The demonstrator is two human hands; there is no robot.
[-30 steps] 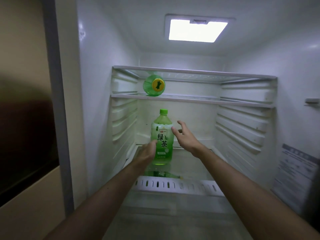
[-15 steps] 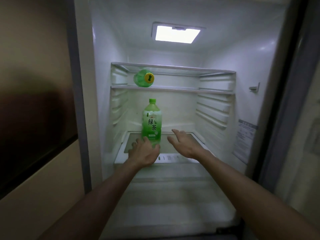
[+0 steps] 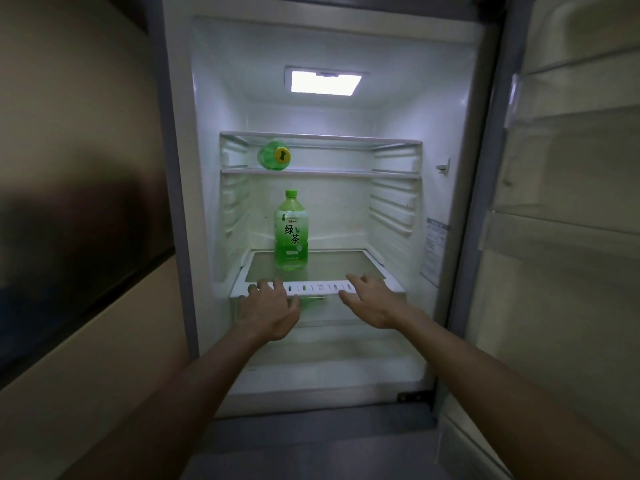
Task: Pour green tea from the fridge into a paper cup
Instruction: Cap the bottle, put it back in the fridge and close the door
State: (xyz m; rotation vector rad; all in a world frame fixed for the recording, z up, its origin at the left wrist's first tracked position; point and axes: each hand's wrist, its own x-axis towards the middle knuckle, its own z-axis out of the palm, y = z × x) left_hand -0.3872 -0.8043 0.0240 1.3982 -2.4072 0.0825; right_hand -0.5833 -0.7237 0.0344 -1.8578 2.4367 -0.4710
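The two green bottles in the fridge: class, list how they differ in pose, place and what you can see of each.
1. The green tea bottle stands upright; the upper bottle lies on its side, its end facing out.
2. The green tea bottle stands on the glass shelf; the upper bottle lies on the shelf above.
3. The green tea bottle shows a printed label; the upper bottle shows a yellow disc.
Both are green plastic, and neither is touched.

Tea btl (image 3: 291, 233) upright on glass shelf (image 3: 343, 265)

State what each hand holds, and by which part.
Nothing. The left hand and right hand are both open and empty, short of the bottle.
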